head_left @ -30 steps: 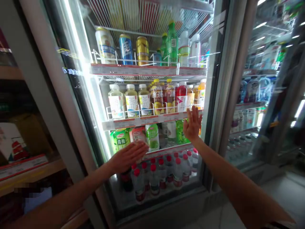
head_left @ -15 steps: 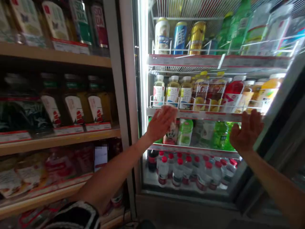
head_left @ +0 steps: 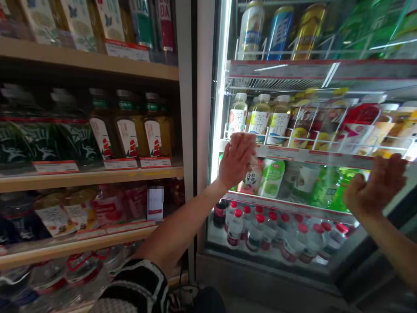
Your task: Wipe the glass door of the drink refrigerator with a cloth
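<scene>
My left hand (head_left: 237, 161) reaches up across the lit drinks cooler, palm forward and fingers flat over a pale pinkish cloth (head_left: 244, 138). The cloth covers part of the price rail (head_left: 293, 153), just below tea bottles (head_left: 259, 117) with white caps. Streaks of reflected light suggest a glass pane in front of the shelves; whether the cloth touches it I cannot tell. My right hand (head_left: 374, 187) is raised farther right, thumb apart and fingers upright, somewhat blurred. Nothing shows in it. Behind it are green bottles (head_left: 329, 187) and the cooler's right side.
To the left stands a wooden shelf unit (head_left: 97, 179) with rows of bottled drinks. A dark-edged cooler frame (head_left: 345, 269) slants at the lower right. Red-capped water bottles (head_left: 259, 230) fill the cooler's bottom. Cans (head_left: 280, 32) line an upper shelf.
The view has turned left, so the cooler and shelves sit farther right in the picture. Both hands shift right with them. The left hand remains flat over the cloth.
</scene>
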A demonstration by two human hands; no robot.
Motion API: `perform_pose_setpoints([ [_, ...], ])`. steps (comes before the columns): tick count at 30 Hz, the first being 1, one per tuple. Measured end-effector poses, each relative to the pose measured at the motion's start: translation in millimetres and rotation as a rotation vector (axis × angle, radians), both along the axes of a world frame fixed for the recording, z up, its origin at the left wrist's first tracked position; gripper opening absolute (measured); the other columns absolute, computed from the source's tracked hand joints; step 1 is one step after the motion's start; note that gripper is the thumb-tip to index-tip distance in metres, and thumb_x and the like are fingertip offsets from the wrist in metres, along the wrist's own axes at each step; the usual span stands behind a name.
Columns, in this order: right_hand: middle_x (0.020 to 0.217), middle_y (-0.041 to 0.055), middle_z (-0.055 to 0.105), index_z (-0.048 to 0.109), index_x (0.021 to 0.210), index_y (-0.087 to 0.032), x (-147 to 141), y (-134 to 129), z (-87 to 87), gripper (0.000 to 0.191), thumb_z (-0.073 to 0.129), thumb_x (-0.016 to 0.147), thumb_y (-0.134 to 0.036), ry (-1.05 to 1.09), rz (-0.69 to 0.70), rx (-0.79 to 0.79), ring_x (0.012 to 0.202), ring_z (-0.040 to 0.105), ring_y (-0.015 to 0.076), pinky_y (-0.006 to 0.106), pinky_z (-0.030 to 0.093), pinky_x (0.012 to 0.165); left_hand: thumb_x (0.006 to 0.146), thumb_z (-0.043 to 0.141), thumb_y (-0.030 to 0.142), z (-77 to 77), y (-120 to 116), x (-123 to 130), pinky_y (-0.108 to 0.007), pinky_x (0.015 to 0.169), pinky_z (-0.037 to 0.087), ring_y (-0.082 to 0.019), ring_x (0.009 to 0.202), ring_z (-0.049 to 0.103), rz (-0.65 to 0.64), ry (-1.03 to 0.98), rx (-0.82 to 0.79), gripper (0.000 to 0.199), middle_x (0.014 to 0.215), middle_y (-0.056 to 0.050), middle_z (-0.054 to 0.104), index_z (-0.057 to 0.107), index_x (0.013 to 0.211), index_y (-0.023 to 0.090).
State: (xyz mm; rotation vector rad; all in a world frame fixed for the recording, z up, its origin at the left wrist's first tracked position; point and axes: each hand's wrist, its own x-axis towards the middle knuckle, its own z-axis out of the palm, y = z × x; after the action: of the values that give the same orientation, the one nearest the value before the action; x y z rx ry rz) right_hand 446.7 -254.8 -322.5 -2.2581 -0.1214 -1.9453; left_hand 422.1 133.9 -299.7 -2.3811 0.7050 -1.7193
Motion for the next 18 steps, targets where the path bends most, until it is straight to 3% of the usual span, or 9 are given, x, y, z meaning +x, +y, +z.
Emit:
perform_pose_setpoints([
  [3, 0.152, 0.0188, 0.019, 0.023, 0.145, -0.014, 1.4, -2.4, -2.4, 0.084, 0.044, 0.064, -0.025, 0.004, -0.007, 0.004, 0.142, 0.011, 0.0319, 0.061, 0.019, 0.103, 0.091, 0.031, 0.025, -22.9, -4.3, -4.7, -0.04, 0.117, 0.017, -0.019, 0.142, 0.007, -0.175, 0.002, 0.431, 0.051, 0.154, -0.001, 0.018, 0.029, 0.142, 0.021],
  [5, 0.152, 0.0189, 0.02, 0.024, 0.145, -0.014, 1.4, -2.9, -3.6, 0.083, 0.044, 0.065, -0.026, 0.01, -0.012, 0.0, 0.142, 0.012, 0.0317, 0.06, 0.02, 0.103, 0.091, 0.031, 0.023, -29.0, -2.8, -5.8, -0.037, 0.117, 0.018, -0.015, 0.142, 0.009, -0.209, 0.019, 0.559, 0.051, 0.154, 0.001, 0.017, 0.027, 0.142, 0.023],
  [10, 0.151, 0.0202, 0.022, 0.026, 0.144, -0.013, -0.3, 0.4, -5.8, 0.081, 0.045, 0.066, -0.024, 0.021, 0.001, 0.018, 0.142, 0.013, 0.0318, 0.06, 0.02, 0.103, 0.092, 0.029, 0.032, -6.5, -5.0, -1.9, -0.053, 0.114, 0.016, -0.028, 0.142, 0.003, 0.0, 0.046, 0.056, 0.056, 0.153, -0.01, 0.018, 0.022, 0.144, 0.013],
  [11, 0.151, 0.0206, 0.022, 0.026, 0.144, -0.013, -0.5, 0.9, -6.2, 0.081, 0.045, 0.066, -0.023, 0.03, 0.002, 0.031, 0.141, 0.014, 0.0324, 0.061, 0.019, 0.102, 0.092, 0.029, 0.031, -7.7, -7.9, -3.0, -0.052, 0.115, 0.016, -0.028, 0.142, 0.003, -0.013, 0.045, 0.077, 0.056, 0.153, -0.01, 0.018, 0.023, 0.144, 0.012],
  [15, 0.151, 0.0205, 0.02, 0.025, 0.144, -0.013, -1.1, -1.5, -8.0, 0.082, 0.045, 0.065, -0.023, 0.047, -0.027, 0.015, 0.142, 0.013, 0.0323, 0.06, 0.021, 0.103, 0.09, 0.031, 0.021, -29.6, -16.1, -9.6, -0.038, 0.117, 0.018, -0.017, 0.142, 0.007, -0.191, 0.04, 0.509, 0.054, 0.154, 0.001, 0.017, 0.024, 0.144, 0.021],
  [16, 0.152, 0.0203, 0.019, 0.023, 0.144, -0.013, -1.0, -3.1, -8.7, 0.083, 0.045, 0.065, -0.024, 0.036, -0.038, -0.021, 0.142, 0.012, 0.0319, 0.06, 0.022, 0.102, 0.09, 0.031, 0.02, -30.6, -16.0, -9.6, -0.038, 0.117, 0.018, -0.016, 0.142, 0.007, -0.199, 0.035, 0.514, 0.054, 0.154, 0.003, 0.016, 0.024, 0.144, 0.022],
  [18, 0.153, 0.0193, 0.016, 0.019, 0.146, -0.013, -0.2, -6.8, -10.4, 0.084, 0.043, 0.066, -0.024, 0.005, -0.05, -0.09, 0.142, 0.01, 0.031, 0.06, 0.023, 0.102, 0.091, 0.03, 0.024, -21.6, -14.5, -6.7, -0.042, 0.117, 0.017, -0.017, 0.143, 0.004, -0.142, 0.033, 0.327, 0.054, 0.154, 0.001, 0.016, 0.021, 0.145, 0.021],
])
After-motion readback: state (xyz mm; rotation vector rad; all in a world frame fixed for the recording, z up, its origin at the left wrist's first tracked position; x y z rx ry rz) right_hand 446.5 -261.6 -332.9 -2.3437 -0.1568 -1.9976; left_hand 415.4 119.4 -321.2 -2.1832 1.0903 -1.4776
